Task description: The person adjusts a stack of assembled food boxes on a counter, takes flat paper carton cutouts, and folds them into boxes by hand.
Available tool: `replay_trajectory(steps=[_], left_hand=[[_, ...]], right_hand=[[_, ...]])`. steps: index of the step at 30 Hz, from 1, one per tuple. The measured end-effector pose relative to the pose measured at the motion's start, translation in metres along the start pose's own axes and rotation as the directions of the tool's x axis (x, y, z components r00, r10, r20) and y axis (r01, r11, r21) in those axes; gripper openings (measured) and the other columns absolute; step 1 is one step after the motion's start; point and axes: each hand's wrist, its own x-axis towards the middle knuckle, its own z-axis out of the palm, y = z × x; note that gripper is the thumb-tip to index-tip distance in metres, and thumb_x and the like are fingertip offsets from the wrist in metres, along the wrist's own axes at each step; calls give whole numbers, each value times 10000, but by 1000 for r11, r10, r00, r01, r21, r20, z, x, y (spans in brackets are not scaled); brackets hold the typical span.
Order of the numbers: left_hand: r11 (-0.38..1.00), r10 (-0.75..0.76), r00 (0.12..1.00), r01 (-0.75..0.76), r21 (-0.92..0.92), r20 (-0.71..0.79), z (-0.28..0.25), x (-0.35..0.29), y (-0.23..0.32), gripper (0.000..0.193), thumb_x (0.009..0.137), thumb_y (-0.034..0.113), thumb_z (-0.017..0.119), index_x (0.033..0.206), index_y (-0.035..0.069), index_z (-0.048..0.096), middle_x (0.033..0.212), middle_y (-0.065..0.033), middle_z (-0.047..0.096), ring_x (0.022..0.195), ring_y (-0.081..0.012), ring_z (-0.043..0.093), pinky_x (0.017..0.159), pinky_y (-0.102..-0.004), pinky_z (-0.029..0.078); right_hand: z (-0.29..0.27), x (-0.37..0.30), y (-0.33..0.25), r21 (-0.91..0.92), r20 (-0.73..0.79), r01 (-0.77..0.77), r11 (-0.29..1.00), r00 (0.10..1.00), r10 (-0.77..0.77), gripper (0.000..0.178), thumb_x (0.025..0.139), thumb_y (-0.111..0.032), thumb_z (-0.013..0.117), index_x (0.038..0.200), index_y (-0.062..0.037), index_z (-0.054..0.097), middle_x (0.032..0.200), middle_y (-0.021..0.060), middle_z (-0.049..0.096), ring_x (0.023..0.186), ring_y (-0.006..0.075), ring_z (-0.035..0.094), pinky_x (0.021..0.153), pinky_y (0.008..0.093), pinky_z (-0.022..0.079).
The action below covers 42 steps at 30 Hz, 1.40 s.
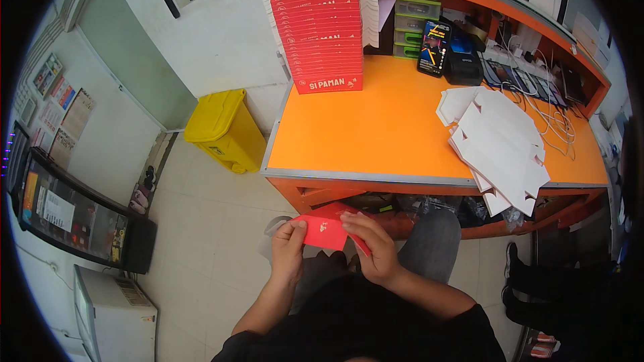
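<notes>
Red cardboard [327, 228] sat low in front of the orange counter [376, 127], lying sideways between both hands. Left hand [288, 245] fingers pinched its left edge; right hand [374, 245] fingers clamped over its right end.

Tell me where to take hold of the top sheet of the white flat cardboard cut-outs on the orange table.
Grip the top sheet of the white flat cardboard cut-outs by a notched flap overhanging the near edge of the orange table, coming from the front. That part sticks out past the edge, so fingers could likely close above and below it.
</notes>
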Motion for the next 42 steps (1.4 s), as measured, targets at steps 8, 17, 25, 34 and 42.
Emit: replay_trajectory(steps=[8, 17, 25, 34, 42], left_hand=[[999, 23, 1000, -23, 38, 11, 9, -4, -13, 227, 1092, 186, 577, 1124, -1, 701, 1086, -88, 740, 997, -129, 679, 927, -297, 518], [967, -59, 992, 28, 253, 113, -9, 4, 9, 393, 1118, 277, 533, 1056, -38, 760, 1002, -90, 759, 943, -127, 665, 889, -288, 495], [867, -68, 986, -17, 498, 152, -20, 3, 4, 316, 1097, 214, 573, 1109, -51, 744, 1010, -67, 735, 974, -119, 664, 916, -284, 514], [999, -23, 996, 27, -41, 81, 24, -16, 0, 244, 1084, 146, 571, 1300, 32, 588, 1193, -73, 679, 1091, -143, 656, 977, -326, 520], [989, 23, 996, -10, -149, 86, 41, -19, 14, 166, 1092, 136, 564, 1242, 63, 574, 1148, -57, 668, 1035, -136, 660, 913, -324, 544]], right_hand=[[3, 3, -3, -281, 160, 167, 945, 979, -125, 448, 838, -85, 778, 1277, -78, 691, 1384, 162, 617, 1272, 384, 594, 1081, 505, 465], [-12, -7, 16, -144, 197, 136, 980, 975, -106, 378, 801, -140, 804, 1173, -98, 751, 1367, 140, 632, 1291, 383, 588, 1094, 509, 454], [-12, -10, 9, -171, 261, 142, 975, 961, -94, 417, 815, -136, 795, 1227, -119, 734, 1383, 137, 614, 1320, 383, 564, 1109, 503, 443], [15, -3, -17, -39, 252, -32, 999, 967, 41, 591, 933, -43, 670, 1493, -23, 482, 1533, 226, 407, 1403, 431, 440, 1183, 509, 354], [5, 1, -7, 59, 223, 44, 997, 973, -56, 541, 895, 21, 648, 1427, -22, 556, 1520, 216, 458, 1458, 411, 427, 1224, 505, 327]])
